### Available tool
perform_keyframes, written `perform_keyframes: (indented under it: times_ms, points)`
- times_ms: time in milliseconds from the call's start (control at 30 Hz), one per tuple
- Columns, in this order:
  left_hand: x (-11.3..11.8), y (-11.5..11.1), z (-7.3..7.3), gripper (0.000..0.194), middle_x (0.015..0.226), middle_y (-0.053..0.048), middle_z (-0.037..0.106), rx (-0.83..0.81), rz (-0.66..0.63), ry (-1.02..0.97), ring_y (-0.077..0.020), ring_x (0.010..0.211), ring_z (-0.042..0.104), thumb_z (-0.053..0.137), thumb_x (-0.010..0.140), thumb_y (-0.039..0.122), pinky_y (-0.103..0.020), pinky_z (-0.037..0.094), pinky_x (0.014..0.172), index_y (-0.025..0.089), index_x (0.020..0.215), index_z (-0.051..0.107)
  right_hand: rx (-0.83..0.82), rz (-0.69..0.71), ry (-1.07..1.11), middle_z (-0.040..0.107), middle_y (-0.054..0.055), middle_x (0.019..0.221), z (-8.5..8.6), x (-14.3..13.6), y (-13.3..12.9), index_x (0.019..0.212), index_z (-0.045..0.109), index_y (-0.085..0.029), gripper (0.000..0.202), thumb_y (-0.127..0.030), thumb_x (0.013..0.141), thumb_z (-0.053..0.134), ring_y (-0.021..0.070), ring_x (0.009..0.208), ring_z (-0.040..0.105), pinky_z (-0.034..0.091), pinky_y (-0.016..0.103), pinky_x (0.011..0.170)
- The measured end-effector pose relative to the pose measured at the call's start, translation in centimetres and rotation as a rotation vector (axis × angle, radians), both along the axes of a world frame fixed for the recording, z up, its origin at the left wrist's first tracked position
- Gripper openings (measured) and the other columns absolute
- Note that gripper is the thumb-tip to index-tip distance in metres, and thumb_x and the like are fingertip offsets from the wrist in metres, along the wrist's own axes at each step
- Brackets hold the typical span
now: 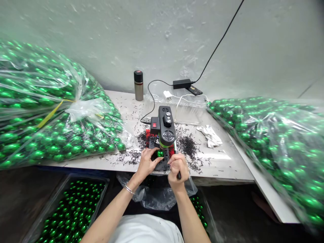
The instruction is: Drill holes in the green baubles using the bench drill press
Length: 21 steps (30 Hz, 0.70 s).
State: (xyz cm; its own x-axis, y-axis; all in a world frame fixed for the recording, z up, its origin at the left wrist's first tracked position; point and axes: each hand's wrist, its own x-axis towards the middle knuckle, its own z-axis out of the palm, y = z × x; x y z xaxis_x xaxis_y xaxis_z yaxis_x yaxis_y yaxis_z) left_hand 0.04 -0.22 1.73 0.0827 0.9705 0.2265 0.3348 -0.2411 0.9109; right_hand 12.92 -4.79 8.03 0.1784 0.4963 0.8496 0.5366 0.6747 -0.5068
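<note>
A small black bench machine [167, 126], shaped like a mini drill press with a red switch, stands near the table's front edge. Under its head sits a shiny green ball [160, 153]. My left hand [148, 161] pinches this ball between thumb and forefinger from the left side. On the right of the machine, my right hand [178, 168] is closed around a black lever handle [179, 175], whose lower end pokes out below the fist. Black shavings [187, 146] and some red bits [171, 150] lie around the machine's base.
Large clear bags of green balls fill the left [50, 114] and right [268, 135]. Behind the machine are a bottle [138, 89], a power adapter [182, 83] with cables and a clear plastic tray [188, 116]. White gloves [210, 135] lie right. A bin of balls [76, 202] stands below left.
</note>
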Motion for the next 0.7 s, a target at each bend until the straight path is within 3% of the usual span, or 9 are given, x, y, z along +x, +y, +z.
perform_keyframes:
  times_ms: [133, 300, 500, 700]
  points:
    - [0.0, 0.0, 0.1, 0.031, 0.089, -0.005, 0.069, -0.004, 0.005, 0.001, -0.0268, 0.093, 0.06, 0.082, 0.072, 0.031, -0.043, 0.037, 0.104, 0.026, 0.101, 0.074, 0.059, -0.022, -0.033, 0.051, -0.001, 0.072, -2.4, 0.1, 0.5, 0.07, 0.041, -0.022, 0.028, -0.018, 0.097, 0.035, 0.0122, 0.063, 0.053, 0.048, 0.035, 0.07]
    - [0.1, -0.1, 0.2, 0.032, 0.09, -0.005, 0.07, -0.038, 0.006, -0.046, -0.0281, 0.095, 0.059, 0.083, 0.07, 0.035, -0.045, 0.034, 0.109, 0.028, 0.1, 0.074, 0.052, -0.001, 0.02, 0.05, -0.001, 0.074, -4.1, 0.2, 0.7, 0.069, 0.041, -0.022, 0.03, -0.022, 0.098, 0.033, 0.0131, 0.065, 0.054, 0.049, 0.038, 0.072]
    - [0.1, -0.1, 0.1, 0.031, 0.09, -0.006, 0.071, -0.051, 0.005, -0.075, -0.0287, 0.097, 0.059, 0.083, 0.07, 0.033, -0.046, 0.031, 0.111, 0.028, 0.1, 0.075, 0.06, -0.008, 0.028, 0.049, -0.002, 0.073, -4.7, 0.2, 0.9, 0.071, 0.041, -0.022, 0.031, -0.023, 0.1, 0.029, 0.0139, 0.067, 0.056, 0.05, 0.042, 0.078]
    - [0.2, 0.0, 0.2, 0.029, 0.092, -0.006, 0.072, -0.037, 0.005, -0.077, -0.0281, 0.096, 0.06, 0.083, 0.07, 0.03, -0.046, 0.031, 0.111, 0.027, 0.097, 0.075, 0.058, 0.001, -0.095, 0.05, -0.001, 0.074, -4.2, 0.3, 0.8, 0.071, 0.043, -0.022, 0.03, -0.021, 0.099, 0.032, 0.014, 0.068, 0.058, 0.05, 0.036, 0.071]
